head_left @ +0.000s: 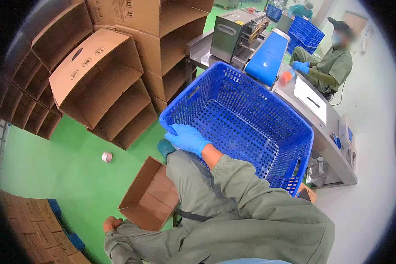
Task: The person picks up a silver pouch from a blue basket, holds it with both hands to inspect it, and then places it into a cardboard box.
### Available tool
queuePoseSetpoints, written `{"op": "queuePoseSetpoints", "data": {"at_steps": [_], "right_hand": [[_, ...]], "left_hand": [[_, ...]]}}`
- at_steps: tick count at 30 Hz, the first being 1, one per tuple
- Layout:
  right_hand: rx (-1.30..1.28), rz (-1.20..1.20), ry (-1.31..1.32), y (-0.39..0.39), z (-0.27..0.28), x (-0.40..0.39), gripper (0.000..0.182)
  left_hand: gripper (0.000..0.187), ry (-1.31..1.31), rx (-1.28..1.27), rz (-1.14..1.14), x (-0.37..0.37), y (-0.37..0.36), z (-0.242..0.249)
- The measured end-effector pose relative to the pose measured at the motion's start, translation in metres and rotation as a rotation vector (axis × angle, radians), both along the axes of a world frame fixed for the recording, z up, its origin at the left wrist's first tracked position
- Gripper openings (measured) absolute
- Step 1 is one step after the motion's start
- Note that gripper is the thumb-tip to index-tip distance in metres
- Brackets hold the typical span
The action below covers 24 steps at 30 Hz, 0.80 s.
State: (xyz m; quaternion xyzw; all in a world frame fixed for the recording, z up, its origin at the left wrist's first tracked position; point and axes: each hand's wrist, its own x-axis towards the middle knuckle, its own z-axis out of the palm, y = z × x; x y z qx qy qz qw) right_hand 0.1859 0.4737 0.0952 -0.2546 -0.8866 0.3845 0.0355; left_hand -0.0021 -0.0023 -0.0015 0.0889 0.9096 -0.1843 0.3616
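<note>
A large blue plastic crate [260, 105] with slotted walls tilts before me, its inside turned up to view. My right hand [187, 138], in a blue glove, grips the crate's near left rim, with the fingers wrapped over the edge. At the lower left, my left hand [112, 223] is bare and rests by my knee. Its fingers look curled in, and nothing shows in them. Close to that hand, an open brown cardboard box [152, 191] lies beside my leg on the green floor.
Stacked open cartons [101, 75] fill the left. A machine [233, 37] with a blue conveyor belt [268, 57] stands beyond the crate. A seated person [332, 66] in blue gloves is at the right, near more blue crates [306, 33]. A tape roll [107, 157] lies on the floor.
</note>
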Motion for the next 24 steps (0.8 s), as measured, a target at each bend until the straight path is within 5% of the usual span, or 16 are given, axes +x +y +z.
{"op": "queuePoseSetpoints", "data": {"at_steps": [24], "right_hand": [[-0.023, -0.017, -0.02, -0.001, 0.005, 0.0, 0.04]], "left_hand": [[0.052, 0.042, -0.012, 0.006, 0.0, -0.003, -0.003]]}}
